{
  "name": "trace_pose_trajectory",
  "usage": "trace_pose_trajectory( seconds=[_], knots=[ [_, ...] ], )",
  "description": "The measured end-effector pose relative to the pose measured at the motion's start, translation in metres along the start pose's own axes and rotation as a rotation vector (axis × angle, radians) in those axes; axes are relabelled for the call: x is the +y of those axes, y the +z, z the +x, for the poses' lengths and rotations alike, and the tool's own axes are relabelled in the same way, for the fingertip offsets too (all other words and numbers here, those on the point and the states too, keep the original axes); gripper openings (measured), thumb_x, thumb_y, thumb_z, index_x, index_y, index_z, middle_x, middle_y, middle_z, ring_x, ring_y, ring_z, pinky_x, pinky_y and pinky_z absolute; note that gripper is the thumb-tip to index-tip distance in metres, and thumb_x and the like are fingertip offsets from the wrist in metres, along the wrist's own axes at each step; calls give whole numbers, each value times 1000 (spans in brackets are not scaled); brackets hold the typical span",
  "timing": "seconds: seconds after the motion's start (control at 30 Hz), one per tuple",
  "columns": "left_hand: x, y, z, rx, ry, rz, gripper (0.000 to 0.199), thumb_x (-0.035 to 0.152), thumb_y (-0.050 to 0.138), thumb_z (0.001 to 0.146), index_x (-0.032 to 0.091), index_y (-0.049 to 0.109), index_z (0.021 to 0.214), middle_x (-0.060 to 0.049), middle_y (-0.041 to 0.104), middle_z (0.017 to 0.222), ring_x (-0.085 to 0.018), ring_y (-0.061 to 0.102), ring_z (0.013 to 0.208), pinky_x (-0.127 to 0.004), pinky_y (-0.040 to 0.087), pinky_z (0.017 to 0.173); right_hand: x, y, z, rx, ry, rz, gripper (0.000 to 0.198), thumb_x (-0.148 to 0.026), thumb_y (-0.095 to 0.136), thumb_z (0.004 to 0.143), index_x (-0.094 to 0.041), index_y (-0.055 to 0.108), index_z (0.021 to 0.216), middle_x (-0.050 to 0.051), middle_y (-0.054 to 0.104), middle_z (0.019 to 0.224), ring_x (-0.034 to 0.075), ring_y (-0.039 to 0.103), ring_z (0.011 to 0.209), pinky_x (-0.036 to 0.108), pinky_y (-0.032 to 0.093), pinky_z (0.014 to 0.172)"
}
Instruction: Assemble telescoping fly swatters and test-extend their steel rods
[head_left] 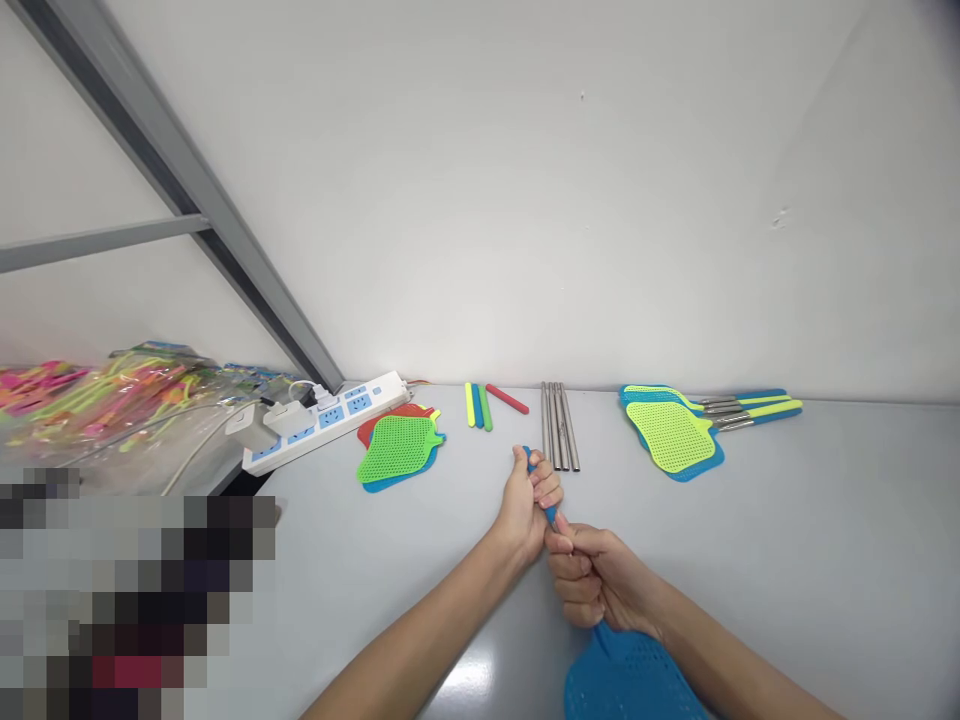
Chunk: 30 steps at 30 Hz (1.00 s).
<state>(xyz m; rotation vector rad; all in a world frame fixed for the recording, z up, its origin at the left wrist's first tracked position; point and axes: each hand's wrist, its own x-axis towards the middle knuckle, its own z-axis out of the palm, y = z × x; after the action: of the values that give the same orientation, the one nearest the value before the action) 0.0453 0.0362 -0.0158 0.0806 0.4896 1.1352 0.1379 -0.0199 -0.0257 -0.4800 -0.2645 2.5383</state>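
Observation:
My left hand [525,500] is closed around a blue handle [551,515], which pokes out at both ends of the grip. Just below it, my right hand [596,578] grips a fly swatter, its fingers hiding most of the metal rod. The blue swatter head [630,678] hangs under my right hand and runs off the bottom edge. Behind my hands lie several steel tubes [561,430] side by side. To their left are loose handles: a yellow, blue and green group [478,407] and a red handle [508,399] set at an angle.
Loose swatter heads [400,450] in green, blue, red and yellow are piled at left, beside a white power strip [326,425] with plugs and cables. Assembled fly swatters [671,435] lie stacked at right. Bagged colourful items [150,400] fill the far left, under a metal frame [191,190].

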Motion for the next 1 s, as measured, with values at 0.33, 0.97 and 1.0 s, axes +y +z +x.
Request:
trace_pose_trajectory(
  seconds=[0.33,0.97,1.0],
  knots=[
    [9,2,2,-78,-109,19,27,33,38,83,13,42,66,7,24,49,-2,25,35,-12,27,34,-6,6,-2,-12,-62,-52,28,-39,42,81,-14,49,71,-10,30,40,3,24,31,15,22,35],
    [122,67,-5,-211,495,154,39,40,44,76,18,29,47,7,24,37,-6,26,31,-20,23,34,-35,19,-33,240,-552,-205,43,-41,51,74,-19,51,111,9,59,104,22,54,94,38,37,85],
    [121,69,-7,-224,452,186,40,36,45,76,18,26,45,7,22,36,-6,25,30,-20,22,34,-34,18,-33,271,-574,-212,40,-34,54,74,-19,51,111,8,60,104,21,55,94,38,37,85]
  ],
)
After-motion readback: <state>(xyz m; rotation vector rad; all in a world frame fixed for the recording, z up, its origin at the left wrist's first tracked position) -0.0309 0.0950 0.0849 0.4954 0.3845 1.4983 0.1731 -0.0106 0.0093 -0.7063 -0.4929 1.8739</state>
